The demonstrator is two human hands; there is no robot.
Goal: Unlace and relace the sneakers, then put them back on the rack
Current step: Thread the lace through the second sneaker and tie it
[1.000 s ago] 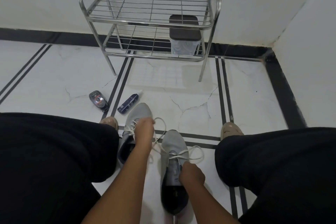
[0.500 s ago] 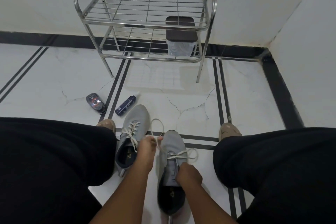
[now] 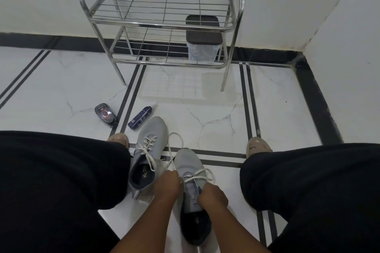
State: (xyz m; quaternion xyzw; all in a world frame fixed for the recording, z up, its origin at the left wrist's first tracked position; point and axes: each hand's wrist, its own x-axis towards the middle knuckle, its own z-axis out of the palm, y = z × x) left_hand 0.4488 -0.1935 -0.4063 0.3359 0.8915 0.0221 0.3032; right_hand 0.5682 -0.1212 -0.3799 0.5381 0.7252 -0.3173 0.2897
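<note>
Grey sneakers are sitting on the white floor between the person's knees, near the steel rack (image 3: 160,24). Over the right sneaker (image 3: 190,172), the left hand (image 3: 167,184) is pinching a white lace (image 3: 171,150) while the right hand (image 3: 212,196) is curling around lace at the tongue. Fingertips are hiding behind the knuckles. Beside them, the left sneaker (image 3: 147,150) is lying laced.
</note>
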